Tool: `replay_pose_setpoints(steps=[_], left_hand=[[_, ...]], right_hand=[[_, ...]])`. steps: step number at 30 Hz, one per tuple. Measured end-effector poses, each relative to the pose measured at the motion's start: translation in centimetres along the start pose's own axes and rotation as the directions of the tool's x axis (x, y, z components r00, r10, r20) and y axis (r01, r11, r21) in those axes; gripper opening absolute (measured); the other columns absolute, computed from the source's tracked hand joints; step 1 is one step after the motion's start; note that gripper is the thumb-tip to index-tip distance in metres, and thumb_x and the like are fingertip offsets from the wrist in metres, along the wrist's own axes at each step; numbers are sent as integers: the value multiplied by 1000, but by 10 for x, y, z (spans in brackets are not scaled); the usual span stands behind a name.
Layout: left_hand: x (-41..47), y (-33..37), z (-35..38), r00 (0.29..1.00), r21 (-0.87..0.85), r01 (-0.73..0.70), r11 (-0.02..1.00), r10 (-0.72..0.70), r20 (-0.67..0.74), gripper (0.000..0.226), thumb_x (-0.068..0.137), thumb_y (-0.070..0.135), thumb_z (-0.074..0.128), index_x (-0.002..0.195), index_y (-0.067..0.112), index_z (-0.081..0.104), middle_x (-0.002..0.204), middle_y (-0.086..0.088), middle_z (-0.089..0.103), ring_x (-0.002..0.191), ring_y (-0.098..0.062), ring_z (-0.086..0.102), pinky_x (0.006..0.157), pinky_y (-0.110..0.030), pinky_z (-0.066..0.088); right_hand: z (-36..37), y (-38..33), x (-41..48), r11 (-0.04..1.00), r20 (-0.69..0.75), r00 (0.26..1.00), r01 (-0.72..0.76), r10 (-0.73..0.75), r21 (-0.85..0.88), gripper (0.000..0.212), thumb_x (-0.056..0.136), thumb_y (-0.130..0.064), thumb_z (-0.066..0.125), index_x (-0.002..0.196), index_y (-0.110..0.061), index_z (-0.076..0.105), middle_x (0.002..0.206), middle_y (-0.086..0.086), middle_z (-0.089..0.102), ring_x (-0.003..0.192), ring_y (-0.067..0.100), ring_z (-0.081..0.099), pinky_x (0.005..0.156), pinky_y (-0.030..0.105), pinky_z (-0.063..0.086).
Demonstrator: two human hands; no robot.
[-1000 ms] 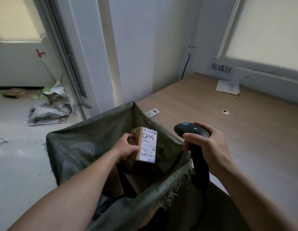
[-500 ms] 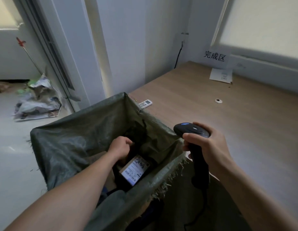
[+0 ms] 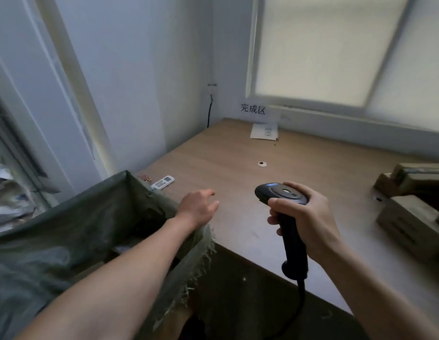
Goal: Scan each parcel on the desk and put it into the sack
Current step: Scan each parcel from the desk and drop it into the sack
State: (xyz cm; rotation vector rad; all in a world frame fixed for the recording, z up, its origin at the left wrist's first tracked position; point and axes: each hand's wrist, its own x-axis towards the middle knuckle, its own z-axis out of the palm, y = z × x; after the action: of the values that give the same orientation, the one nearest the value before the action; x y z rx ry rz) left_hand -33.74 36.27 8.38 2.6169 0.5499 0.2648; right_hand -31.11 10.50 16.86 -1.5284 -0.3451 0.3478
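Frayed woven sack (image 3: 66,231), boxy cardboard parcels (image 3: 409,204)

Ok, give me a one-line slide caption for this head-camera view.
Empty left hand reaches over the desk beside the green sack; right hand grips the barcode scanner, cardboard parcels waiting at right.

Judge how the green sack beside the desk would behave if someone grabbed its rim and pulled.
The sack is probably floppy: its woven wall sags and creases. The frayed rim might shed threads or tear further. It likely drags heavily rather than lifts, since something already lies inside, though how much is hidden.
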Motion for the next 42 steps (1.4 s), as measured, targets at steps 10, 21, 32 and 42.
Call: replay_pose_setpoints(steps=[10, 21, 32, 42], left_hand=[[11, 206, 71, 960, 48, -281, 958, 281, 10, 48, 99, 39, 59, 137, 10, 60, 140, -9, 61, 129, -26, 55, 105, -32, 43], [20, 360, 156, 885, 14, -456, 890, 452, 109, 56, 95, 49, 62, 137, 12, 60, 137, -9, 62, 126, -26, 57, 103, -36, 45], [97, 495, 251, 773, -119, -593, 797, 604, 195, 54, 90, 56, 65, 122, 13, 66, 120, -7, 67, 105, -22, 62, 85, -36, 54], [190, 601, 356, 713, -121, -613, 781, 613, 341, 81, 75, 74, 69, 133, 20, 53, 117, -3, 54, 96, -18, 54, 75, -31, 52]], right_hand=[[-187, -27, -48, 993, -219, 969, 103, -113, -57, 44, 74, -7, 84, 101, -31, 60, 86, 20, 72, 67, 32, 72, 61, 43, 54], [-330, -27, -90, 994, -466, 878, 78, -108, -82, 38, 78, -5, 80, 105, -24, 62, 90, 11, 71, 64, 26, 70, 53, 35, 55], [-432, 2, -49, 999, -669, 743, -1, -29, -44, 69, 78, -14, 81, 140, -12, 51, 99, 17, 71, 69, 29, 73, 58, 34, 55], [-497, 17, 32, 999, -815, 578, -24, 31, 21, 66, 81, -12, 78, 141, -16, 51, 92, 19, 72, 80, 39, 73, 66, 43, 55]])
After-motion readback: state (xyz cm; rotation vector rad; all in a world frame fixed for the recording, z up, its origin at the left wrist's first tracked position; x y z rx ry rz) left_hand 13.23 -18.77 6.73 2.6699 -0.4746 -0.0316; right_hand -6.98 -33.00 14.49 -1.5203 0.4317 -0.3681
